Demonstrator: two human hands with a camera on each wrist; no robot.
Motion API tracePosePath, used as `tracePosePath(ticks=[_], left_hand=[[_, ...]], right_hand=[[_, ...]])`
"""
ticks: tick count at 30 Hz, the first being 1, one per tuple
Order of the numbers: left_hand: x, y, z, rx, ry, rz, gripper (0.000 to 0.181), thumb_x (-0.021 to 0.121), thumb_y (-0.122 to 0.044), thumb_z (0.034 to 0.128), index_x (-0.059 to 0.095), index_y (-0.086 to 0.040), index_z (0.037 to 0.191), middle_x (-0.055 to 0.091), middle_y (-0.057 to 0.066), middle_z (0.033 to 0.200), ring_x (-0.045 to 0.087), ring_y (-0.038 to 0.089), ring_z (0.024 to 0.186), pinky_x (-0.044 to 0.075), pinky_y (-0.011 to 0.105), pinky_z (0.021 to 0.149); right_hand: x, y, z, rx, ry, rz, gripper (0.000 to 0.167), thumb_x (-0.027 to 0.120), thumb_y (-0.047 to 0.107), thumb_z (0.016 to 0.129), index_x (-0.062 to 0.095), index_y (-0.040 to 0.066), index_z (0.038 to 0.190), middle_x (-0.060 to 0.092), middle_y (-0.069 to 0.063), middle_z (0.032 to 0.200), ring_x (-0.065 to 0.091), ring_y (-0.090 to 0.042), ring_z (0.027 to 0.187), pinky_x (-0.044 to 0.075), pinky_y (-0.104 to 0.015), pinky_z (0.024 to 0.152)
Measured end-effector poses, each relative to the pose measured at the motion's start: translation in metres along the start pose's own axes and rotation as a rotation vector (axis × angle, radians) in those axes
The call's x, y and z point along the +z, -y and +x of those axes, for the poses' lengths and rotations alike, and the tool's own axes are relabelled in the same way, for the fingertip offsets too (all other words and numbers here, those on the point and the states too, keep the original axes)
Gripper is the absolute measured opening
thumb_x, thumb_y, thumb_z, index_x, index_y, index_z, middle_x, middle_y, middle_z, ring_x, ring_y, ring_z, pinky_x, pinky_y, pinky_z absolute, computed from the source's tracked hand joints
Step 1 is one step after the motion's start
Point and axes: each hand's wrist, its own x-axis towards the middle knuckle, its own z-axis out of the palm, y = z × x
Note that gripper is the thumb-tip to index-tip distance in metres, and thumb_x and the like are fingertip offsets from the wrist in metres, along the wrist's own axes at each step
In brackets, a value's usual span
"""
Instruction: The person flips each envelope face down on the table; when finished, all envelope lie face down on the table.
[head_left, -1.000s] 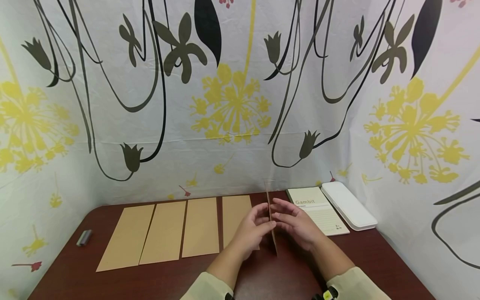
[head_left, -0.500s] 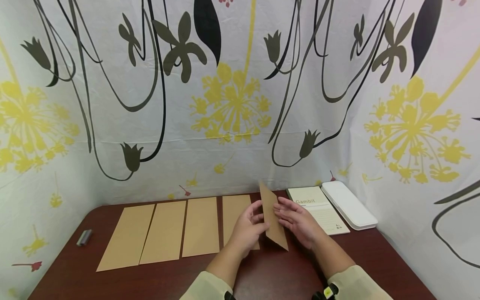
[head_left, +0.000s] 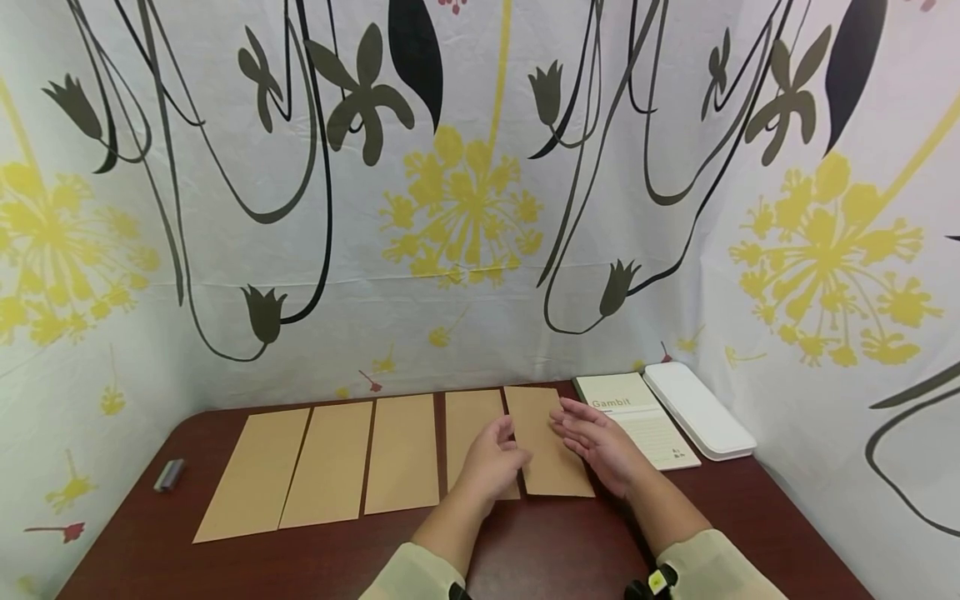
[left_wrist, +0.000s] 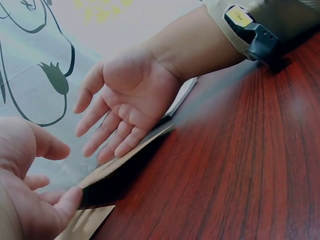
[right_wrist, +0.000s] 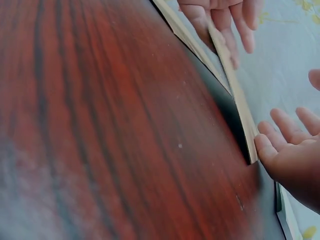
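Note:
A brown kraft-paper card (head_left: 550, 458) lies between my two hands at the right end of a row, tilted with its left edge slightly raised off the table. My left hand (head_left: 489, 462) is at that raised edge, fingers loosely bent; in the left wrist view a fingertip (left_wrist: 75, 196) touches the card's edge. My right hand (head_left: 603, 450) stands on the other side, its fingers (right_wrist: 267, 145) fairly straight and touching the right edge. Beneath the card a dark shadow shows in both wrist views.
Several matching cards (head_left: 401, 454) lie side by side to the left, the nearest partly behind my left hand. A notepad (head_left: 652, 433) marked Gambit and a white case (head_left: 697, 412) sit at the back right. A small grey object (head_left: 169, 475) is near the table's left edge.
The card has gone from standing upright on edge to lying almost flat, its face turning toward the camera. Both hands have stayed nearly in place, the left shifting slightly left.

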Motion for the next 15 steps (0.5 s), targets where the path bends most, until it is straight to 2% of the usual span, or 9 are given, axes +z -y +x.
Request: tracePosePath(ticks=[5,8,12,15], left_hand=[[0.000,-0.002,-0.002,-0.015,0.025,0.068,0.075,0.074,-0.010,0.0930,0.044,-0.002,0.161,0.052,0.022,0.162,0.056,0.041,0.145,0.052,0.056,0.116],[-0.004,-0.003,-0.001,0.013,0.018,0.083,0.073,0.074,-0.009,0.0926,0.045,0.000,0.159,0.053,0.023,0.161,0.056,0.042,0.145,0.050,0.056,0.117],[-0.015,-0.003,0.000,0.053,0.009,0.066,0.070,0.074,-0.010,0.0932,0.048,0.000,0.158,0.055,0.021,0.160,0.055,0.042,0.146,0.051,0.055,0.117],[-0.028,0.000,0.001,0.076,0.012,0.041,0.070,0.073,-0.011,0.0945,0.047,-0.001,0.158,0.054,0.021,0.161,0.054,0.042,0.148,0.053,0.052,0.115]], right_hand=[[0.001,0.001,0.001,0.000,-0.009,-0.038,0.067,0.057,0.025,0.110,0.030,0.001,0.167,0.040,-0.024,0.170,0.047,-0.031,0.156,0.035,-0.047,0.130],[0.003,0.001,0.001,-0.004,-0.023,-0.053,0.066,0.059,0.024,0.110,0.034,-0.001,0.165,0.043,-0.025,0.168,0.053,-0.027,0.152,0.040,-0.044,0.127],[0.007,0.002,0.000,-0.019,-0.027,-0.052,0.065,0.061,0.023,0.109,0.037,-0.004,0.163,0.047,-0.026,0.165,0.060,-0.021,0.144,0.050,-0.037,0.119],[0.011,0.004,0.001,-0.036,-0.012,-0.047,0.063,0.062,0.022,0.108,0.039,-0.004,0.161,0.048,-0.027,0.163,0.063,-0.020,0.140,0.053,-0.037,0.115]])
